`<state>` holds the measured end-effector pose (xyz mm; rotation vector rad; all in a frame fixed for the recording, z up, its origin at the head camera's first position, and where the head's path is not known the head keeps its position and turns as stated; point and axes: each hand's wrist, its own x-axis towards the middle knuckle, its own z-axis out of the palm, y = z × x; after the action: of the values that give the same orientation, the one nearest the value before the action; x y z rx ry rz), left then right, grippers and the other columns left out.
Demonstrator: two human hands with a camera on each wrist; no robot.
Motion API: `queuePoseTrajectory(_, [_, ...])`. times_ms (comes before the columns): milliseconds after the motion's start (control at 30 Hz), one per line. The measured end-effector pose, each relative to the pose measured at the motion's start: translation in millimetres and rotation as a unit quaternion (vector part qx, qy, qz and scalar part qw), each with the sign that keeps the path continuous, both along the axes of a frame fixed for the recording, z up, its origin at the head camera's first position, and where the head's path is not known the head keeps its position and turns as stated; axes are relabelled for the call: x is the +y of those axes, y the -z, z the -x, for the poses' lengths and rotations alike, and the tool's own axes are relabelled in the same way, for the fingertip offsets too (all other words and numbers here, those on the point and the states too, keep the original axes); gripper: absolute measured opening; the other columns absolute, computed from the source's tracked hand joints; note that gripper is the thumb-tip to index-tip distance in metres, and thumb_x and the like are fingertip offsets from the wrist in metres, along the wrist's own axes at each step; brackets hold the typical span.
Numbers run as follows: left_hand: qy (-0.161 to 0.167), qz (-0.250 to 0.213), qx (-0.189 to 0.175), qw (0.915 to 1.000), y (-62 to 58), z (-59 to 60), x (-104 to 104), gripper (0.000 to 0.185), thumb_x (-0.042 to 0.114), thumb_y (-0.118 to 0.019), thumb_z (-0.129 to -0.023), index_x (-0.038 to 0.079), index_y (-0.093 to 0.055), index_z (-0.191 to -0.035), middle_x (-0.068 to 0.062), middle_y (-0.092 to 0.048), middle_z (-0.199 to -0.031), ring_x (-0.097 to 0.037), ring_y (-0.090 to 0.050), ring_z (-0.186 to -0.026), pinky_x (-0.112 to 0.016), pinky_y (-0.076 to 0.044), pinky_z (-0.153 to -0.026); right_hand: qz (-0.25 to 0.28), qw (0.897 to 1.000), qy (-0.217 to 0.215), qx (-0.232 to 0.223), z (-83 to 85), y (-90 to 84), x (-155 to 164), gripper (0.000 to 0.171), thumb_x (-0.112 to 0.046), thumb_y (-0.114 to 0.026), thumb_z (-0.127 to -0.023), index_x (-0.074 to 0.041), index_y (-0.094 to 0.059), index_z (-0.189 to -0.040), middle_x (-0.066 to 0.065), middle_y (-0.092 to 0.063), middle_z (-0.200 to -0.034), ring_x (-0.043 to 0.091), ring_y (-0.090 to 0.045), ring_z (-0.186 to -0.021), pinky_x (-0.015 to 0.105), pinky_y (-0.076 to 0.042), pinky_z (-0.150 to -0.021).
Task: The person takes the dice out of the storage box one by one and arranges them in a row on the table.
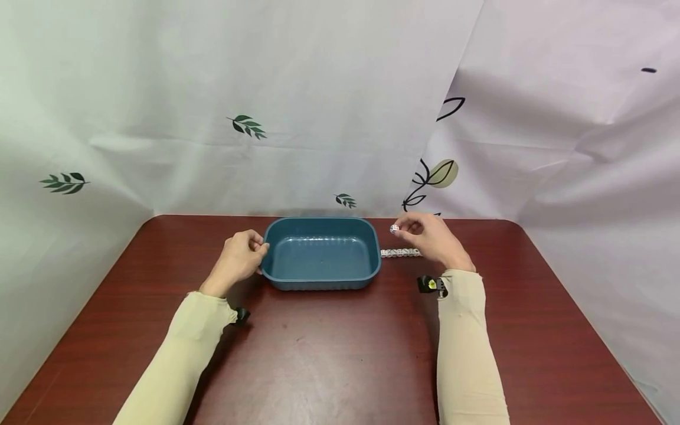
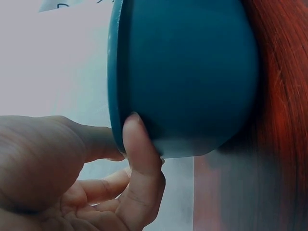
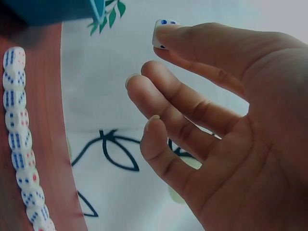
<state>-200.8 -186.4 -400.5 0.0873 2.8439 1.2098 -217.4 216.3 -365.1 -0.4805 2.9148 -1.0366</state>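
Nearest us, both sleeves reach forward over the tabletop [image 1: 329, 354]. Our left hand [image 1: 239, 260] has its grip pinched on the near-left rim of the tub [image 1: 321, 252], thumb and a finger curled against the edge; the tub sits just right of that hand, on the tabletop between the two hands. Our right hand [image 1: 432, 239] holds one die [image 1: 394, 228] pinched between thumb and forefinger, lifted off the wood, the other fingers loosely spread. Just below and beside that grip lies a row of dice [image 1: 401, 253], set end to end, touching one another, close to the tub's right wall. Beyond hangs a leaf-printed curtain [image 1: 340, 106].
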Motion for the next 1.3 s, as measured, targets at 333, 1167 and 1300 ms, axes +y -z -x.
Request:
queuePoseTrajectory(333, [-0.002, -0.001, -0.001, 1.0000, -0.4, 0.3, 0, 0.021, 0.014, -0.058, -0.103, -0.007, -0.060, -0.108, -0.016, -0.062, -0.088, -0.014, -0.064, -0.052, -0.029, -0.059, -0.058, -0.018, 1.000, 0.016, 0.016, 1.4, 6.7, 25, 0.013, -0.019, -0.071, -0.097, -0.016, -0.074, -0.110, 0.007, -0.073, -0.098, 0.021, -0.065, -0.089, 0.036, -0.051, -0.083])
queuePoseTrajectory(1167, [-0.001, 0.001, -0.004, 1.0000, -0.6, 0.9, -1, 0.023, 0.014, -0.057, -0.103, -0.007, -0.060, -0.111, -0.017, -0.062, -0.090, -0.019, -0.067, -0.056, -0.029, -0.059, -0.059, -0.044, 0.996, 0.077, 0.019, -0.6, 14.8, 69, 0.015, -0.019, -0.067, -0.099, -0.014, -0.073, -0.111, 0.013, -0.072, -0.100, 0.023, -0.065, -0.092, 0.035, -0.048, -0.082])
queuePoseTrajectory(1300, [0.000, 0.000, -0.005, 1.0000, -0.6, 0.0, -1, 0.023, 0.014, -0.057, -0.103, -0.007, -0.060, -0.111, -0.017, -0.062, -0.090, -0.018, -0.067, -0.056, -0.029, -0.059, -0.059, -0.046, 0.995, 0.087, 0.018, -2.1, 14.6, 75, 0.016, -0.020, -0.067, -0.100, -0.013, -0.073, -0.112, 0.011, -0.072, -0.100, 0.023, -0.064, -0.091, 0.035, -0.047, -0.080])
